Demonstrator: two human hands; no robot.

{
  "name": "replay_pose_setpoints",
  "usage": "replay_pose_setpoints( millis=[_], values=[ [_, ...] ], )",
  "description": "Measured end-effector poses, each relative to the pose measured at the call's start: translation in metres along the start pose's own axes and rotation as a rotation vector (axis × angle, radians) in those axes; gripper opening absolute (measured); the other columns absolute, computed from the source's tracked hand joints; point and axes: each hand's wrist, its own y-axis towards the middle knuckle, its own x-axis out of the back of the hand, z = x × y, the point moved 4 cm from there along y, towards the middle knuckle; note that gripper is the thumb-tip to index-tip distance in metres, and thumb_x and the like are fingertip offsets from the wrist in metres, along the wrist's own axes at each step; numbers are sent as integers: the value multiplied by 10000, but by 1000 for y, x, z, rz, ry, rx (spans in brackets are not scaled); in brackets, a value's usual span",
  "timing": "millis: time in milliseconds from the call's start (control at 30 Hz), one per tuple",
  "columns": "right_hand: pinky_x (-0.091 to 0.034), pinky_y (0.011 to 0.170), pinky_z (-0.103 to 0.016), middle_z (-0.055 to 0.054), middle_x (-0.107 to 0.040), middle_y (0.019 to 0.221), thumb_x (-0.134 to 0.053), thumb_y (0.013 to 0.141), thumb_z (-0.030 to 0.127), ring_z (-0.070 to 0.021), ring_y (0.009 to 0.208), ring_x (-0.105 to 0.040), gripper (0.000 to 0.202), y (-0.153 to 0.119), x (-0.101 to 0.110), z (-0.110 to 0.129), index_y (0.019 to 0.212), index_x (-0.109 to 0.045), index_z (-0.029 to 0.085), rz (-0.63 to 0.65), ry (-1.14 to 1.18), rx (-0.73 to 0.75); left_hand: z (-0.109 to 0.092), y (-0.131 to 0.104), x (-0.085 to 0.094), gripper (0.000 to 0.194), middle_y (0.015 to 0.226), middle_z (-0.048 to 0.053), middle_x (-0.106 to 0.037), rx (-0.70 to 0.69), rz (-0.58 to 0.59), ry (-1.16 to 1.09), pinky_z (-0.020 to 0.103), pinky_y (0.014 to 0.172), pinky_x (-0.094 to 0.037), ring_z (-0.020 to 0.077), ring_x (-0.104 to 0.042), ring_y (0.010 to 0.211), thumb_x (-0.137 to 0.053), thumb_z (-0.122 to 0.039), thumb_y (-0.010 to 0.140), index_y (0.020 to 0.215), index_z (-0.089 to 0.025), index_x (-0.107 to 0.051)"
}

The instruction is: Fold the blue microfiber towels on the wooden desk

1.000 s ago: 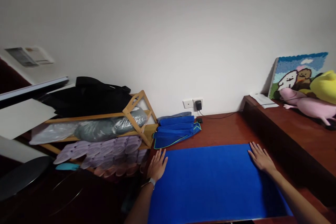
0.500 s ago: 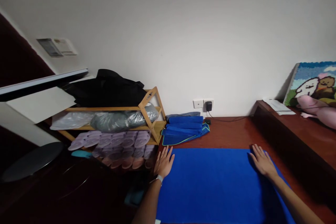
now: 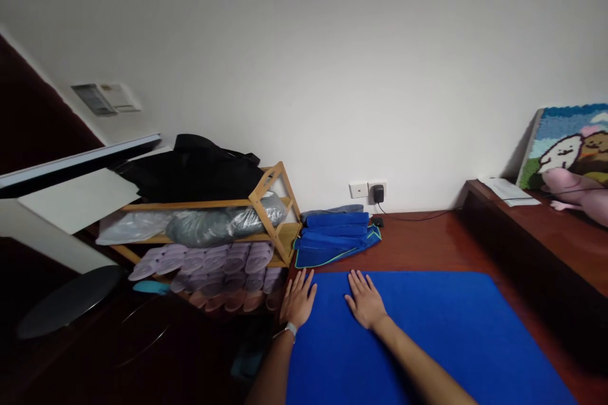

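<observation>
- Blue cloth (image 3: 456, 335): spread over the reddish-brown bench (image 3: 418, 243), its near part running out of view at 6 o'clock. Clock directions here are taken from its middle.
- Left hand (image 3: 298, 300): at 10 o'clock, palm down along the cloth's left edge, fingers pointing to 12. Its grip is open, holding nothing. A watch (image 3: 291, 329) is on that wrist.
- Right hand (image 3: 367, 302): at 11 o'clock, palm down on the cloth, fingers somewhat spread; grip open, apart from the left hand.
- Folded blue cloths (image 3: 335, 234): at 11 o'clock, beyond both hands, some with green edging.
- Black plug (image 3: 378, 193): between 11 and 12 o'clock, in the wall socket (image 3: 358, 190).
- Wooden rack (image 3: 280, 221): at 10 o'clock, bearing a black bag (image 3: 194, 171) and rows of slippers (image 3: 237, 256).
- White paper (image 3: 510, 192): at 1 o'clock on the raised ledge (image 3: 570, 240).
- Pink plush toy (image 3: 577, 193): towards 2 o'clock, before a fluffy picture (image 3: 565, 145).
</observation>
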Motion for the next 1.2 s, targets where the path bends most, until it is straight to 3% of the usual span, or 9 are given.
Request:
replay_pose_setpoints(
  millis=[133,333,433,533,800,933,1000,1067,1200],
  values=[
    [-185,1295,-518,-91,-277,1701,-242,1053,571,-270,1585,-231,707,-44,24,-89,1643,-307,187,-57,-67,-103,1,1,-2,576,1701,54,-356,3,-11,1,502,1275,-260,240,-333,1564,-291,-494,1075,1605,-295,-395],
    [-230,1274,-560,-84,-333,1688,-222,997,600,-299,1572,-268,759,-152,81,-283,1628,-358,202,-147,-197,-427,3,5,-4,583,1685,63,-388,3,-19,-3,508,1277,-254,248,-350,1557,-301,-499,1064,1597,-292,-413],
    [-222,1281,-542,-99,-304,1700,-198,967,589,-298,1582,-233,811,-189,99,-343,1634,-333,148,-129,-221,-550,4,6,-5,583,1688,63,-380,12,-11,24,506,1282,-242,243,-351,1556,-302,-478,1061,1599,-279,-409],
    [-187,1299,-490,-87,-274,1714,-180,969,591,-266,1594,-195,824,-202,105,-359,1648,-290,137,-128,-214,-565,4,7,-5,579,1694,49,-369,12,7,49,495,1283,-236,228,-341,1560,-289,-464,1064,1605,-286,-393],
    [-141,1311,-468,-61,-243,1725,-164,987,611,-229,1600,-159,815,-194,123,-349,1656,-264,156,-98,-24,-593,7,20,2,623,1693,87,-364,14,133,128,550,1261,-267,273,-317,1569,-315,-501,1038,1611,-266,-384],
    [-141,1315,-378,-57,-212,1734,-135,991,642,-202,1603,-127,848,-223,144,-365,1646,-290,126,-254,167,-578,-11,20,19,653,1660,137,-425,11,71,110,559,1236,-330,305,-384,1537,-312,-498,1028,1605,-205,-395],
    [-141,1318,-376,-63,-231,1729,-149,995,641,-206,1604,-129,844,-247,145,-372,1635,-321,119,-353,182,-556,-42,7,27,627,1622,132,-490,-30,-43,40,528,1228,-370,301,-425,1514,-297,-468,1032,1572,-189,-453],
    [-182,1315,-408,-80,-288,1710,-174,1003,611,-224,1596,-181,810,-268,137,-373,1619,-363,121,-373,163,-543,-93,-18,29,585,1583,98,-547,-112,-124,-64,505,1222,-402,294,-457,1492,-291,-457,1039,1513,-218,-536],
    [-206,1306,-495,-103,-398,1659,-213,1015,534,-256,1572,-272,724,-284,122,-361,1570,-461,140,-323,64,-532,-237,-91,18,504,1578,45,-549,-312,-23,-266,512,1213,-433,278,-484,1465,-328,-449,1051,1461,-314,-589]
  ],
)
